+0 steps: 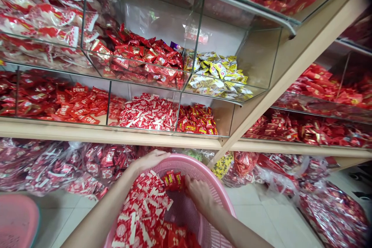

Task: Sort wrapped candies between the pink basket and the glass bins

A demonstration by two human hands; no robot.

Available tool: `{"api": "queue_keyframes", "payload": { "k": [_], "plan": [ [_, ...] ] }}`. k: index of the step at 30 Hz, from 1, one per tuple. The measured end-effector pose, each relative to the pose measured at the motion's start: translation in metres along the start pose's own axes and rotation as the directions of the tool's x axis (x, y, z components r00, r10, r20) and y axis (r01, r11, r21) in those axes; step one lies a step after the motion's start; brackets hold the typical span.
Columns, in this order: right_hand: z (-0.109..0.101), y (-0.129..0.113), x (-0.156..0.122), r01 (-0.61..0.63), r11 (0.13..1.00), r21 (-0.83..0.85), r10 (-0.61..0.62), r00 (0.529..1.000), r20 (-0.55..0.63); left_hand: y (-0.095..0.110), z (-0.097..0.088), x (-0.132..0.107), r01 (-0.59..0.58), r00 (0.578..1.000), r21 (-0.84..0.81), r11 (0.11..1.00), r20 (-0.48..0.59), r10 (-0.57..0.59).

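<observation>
Pink plastic mesh basket (209, 170) already holds a heap of red-and-white wrapped sweets (142, 209), some mesh bare. Left hand (151, 159) clamps its grip on the far rim; right hand (199, 195), inside, has its grip pinched on a few red-and-yellow packets (173, 180), below glass-fronted shelves (145, 137)

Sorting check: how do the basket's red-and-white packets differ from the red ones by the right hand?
The red-and-white packets are white-printed, a big heap on the basket's left; the red packets are yellow-printed, a small cluster at the right hand's fingertips. Both lie in the pink basket.
</observation>
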State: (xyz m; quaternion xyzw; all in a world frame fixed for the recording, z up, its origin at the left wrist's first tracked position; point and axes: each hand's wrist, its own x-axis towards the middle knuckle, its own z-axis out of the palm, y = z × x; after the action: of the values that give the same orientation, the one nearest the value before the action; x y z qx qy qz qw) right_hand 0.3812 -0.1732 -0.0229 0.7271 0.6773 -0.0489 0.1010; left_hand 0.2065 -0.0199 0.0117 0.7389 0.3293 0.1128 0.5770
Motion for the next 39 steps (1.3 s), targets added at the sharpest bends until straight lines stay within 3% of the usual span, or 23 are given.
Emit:
{"api": "queue_keyframes", "payload": {
  "k": [3,7,10,13,16,18,22,27,39],
  "plan": [
    [-0.002,0.001,-0.001,0.099,0.983,-0.154,-0.093,0.995,0.046,0.003,-0.001,-0.001,-0.004,1.0,0.012,1.0,0.01,0.004],
    [-0.022,-0.001,-0.006,0.102,0.99,-0.096,-0.101,0.995,0.016,0.003,-0.001,-0.001,-0.024,1.0,0.03,0.999,0.012,0.024],
    [-0.062,0.003,-0.008,0.142,0.987,0.076,-0.132,0.984,-0.119,0.002,-0.001,0.0,-0.042,0.999,0.018,0.999,0.023,0.041],
    [-0.115,0.019,0.002,0.228,0.944,0.237,-0.15,0.94,-0.306,0.003,-0.001,0.001,-0.036,0.999,0.031,0.999,0.015,0.035],
    [-0.157,0.043,0.032,0.308,0.909,0.282,-0.137,0.857,-0.496,0.002,-0.001,0.001,0.01,1.0,0.06,0.998,-0.023,-0.009],
    [-0.173,0.059,0.058,0.331,0.9,0.284,-0.132,0.827,-0.546,0.001,-0.001,0.001,0.012,1.0,0.053,0.999,-0.025,-0.011],
    [-0.18,0.073,0.099,0.361,0.872,0.33,-0.204,0.882,-0.425,-0.003,-0.001,0.002,-0.026,0.999,-0.01,1.0,0.024,0.026],
    [-0.176,0.07,0.114,0.247,0.918,0.31,-0.171,0.953,-0.251,-0.002,0.001,0.002,-0.022,0.999,-0.041,0.999,0.044,0.024],
    [-0.164,0.082,0.129,0.303,0.799,0.519,-0.133,0.932,-0.338,-0.012,-0.002,0.005,-0.029,1.0,-0.059,0.998,0.009,0.029]
  ]
}}
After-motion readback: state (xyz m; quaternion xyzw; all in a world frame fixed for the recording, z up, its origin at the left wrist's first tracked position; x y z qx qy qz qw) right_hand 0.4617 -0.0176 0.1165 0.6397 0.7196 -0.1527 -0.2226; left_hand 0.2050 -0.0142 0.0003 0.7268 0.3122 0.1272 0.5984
